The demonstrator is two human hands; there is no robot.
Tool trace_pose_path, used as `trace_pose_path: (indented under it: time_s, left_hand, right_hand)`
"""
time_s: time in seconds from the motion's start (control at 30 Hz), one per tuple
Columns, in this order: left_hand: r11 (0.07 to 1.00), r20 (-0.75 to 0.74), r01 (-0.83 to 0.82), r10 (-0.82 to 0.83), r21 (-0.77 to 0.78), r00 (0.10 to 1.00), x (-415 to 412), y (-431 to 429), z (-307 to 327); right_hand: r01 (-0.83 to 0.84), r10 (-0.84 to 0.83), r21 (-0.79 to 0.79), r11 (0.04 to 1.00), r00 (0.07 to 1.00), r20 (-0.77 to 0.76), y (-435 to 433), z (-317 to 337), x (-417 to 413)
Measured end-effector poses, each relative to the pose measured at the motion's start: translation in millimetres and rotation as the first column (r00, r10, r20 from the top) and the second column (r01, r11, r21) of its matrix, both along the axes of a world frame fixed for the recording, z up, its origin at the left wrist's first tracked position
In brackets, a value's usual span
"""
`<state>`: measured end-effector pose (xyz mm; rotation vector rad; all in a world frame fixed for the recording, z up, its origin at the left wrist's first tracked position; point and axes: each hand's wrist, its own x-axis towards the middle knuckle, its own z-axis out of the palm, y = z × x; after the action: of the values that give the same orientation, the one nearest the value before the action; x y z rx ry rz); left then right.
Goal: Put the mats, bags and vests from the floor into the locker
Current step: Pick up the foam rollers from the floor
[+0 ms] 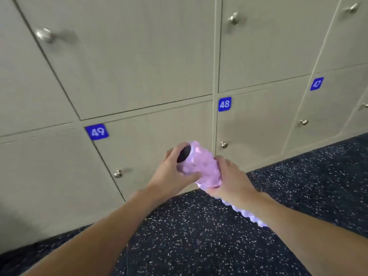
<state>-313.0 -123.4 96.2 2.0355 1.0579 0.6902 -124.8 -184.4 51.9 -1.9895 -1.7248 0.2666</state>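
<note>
We face shut lockers with a rolled mat in hand.
A wall of beige lockers [139, 66] fills our view above a dark speckled floor [189, 242], and every door we see is closed. We hold the pink mat [201, 168] off the floor in front of door 49 [159, 136]. Our left hand [175, 174] wraps its upper end and our right hand [231, 176] clasps its lower part. We judge nothing stowed yet: a door needs opening first, and no bags or vests are in view.
</note>
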Motion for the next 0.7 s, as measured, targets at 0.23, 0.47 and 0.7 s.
trace_pose_path:
  time_s: [0.23,0.47,0.7]
  left_hand:
    - [0.962,0.084,-0.208,0.196,0.177,0.977,-162,-14,94]
    - [0.870,0.128,-0.396,0.375,0.292,0.918,-308,-49,148]
    - [0.724,0.192,-0.613,0.584,0.318,0.789,-452,-84,178]
  right_hand:
    - [-0.207,0.227,0.114,0.972,0.953,-0.202,22,78,-160]
    - [-0.403,0.433,0.158,0.901,0.818,-0.379,21,134,-312]
    - [-0.640,0.681,0.280,0.715,0.550,-0.483,21,179,-465]
